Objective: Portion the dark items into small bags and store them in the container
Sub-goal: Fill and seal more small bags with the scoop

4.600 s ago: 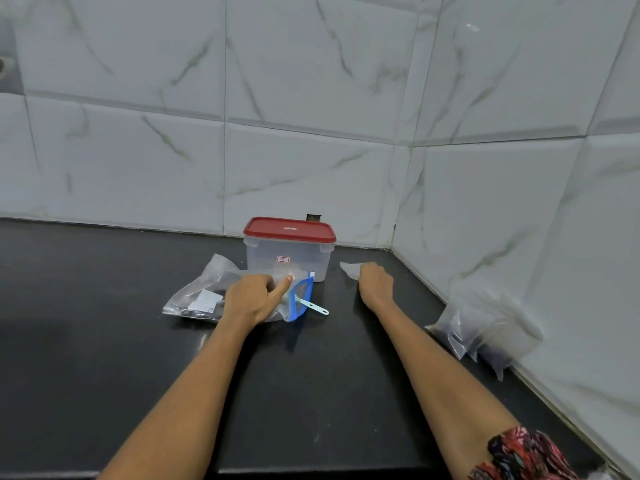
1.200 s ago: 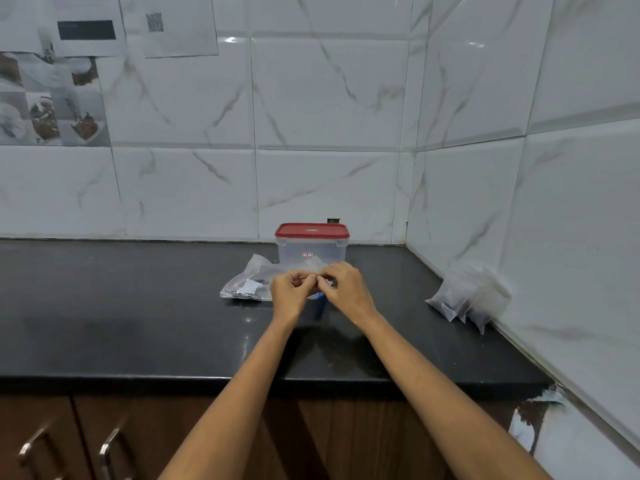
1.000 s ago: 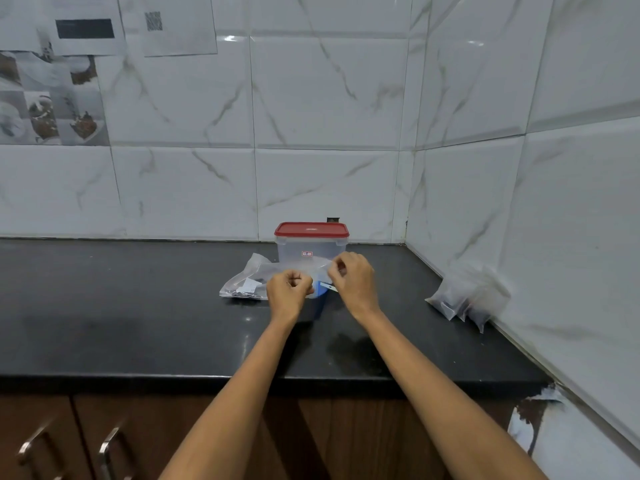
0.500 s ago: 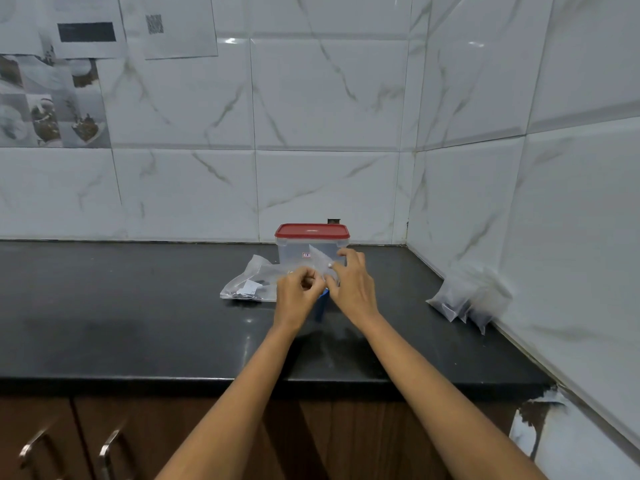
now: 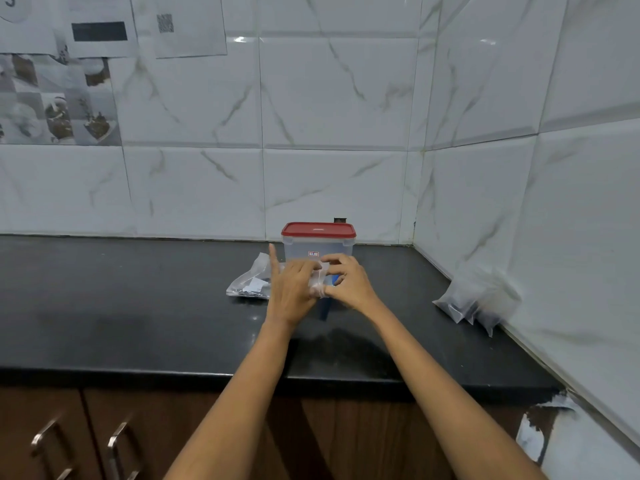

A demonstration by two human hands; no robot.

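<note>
Now we pinch a small clear bag [image 5: 318, 278] between left hand [image 5: 292, 287] and right hand [image 5: 349, 284], seemingly opening it; next, spread its mouth for filling

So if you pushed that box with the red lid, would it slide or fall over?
Probably slide: the container looks squat and stands flat on the smooth counter. It seems see-through and mostly empty, so likely light. A push high up near the lid might tip it.
</note>
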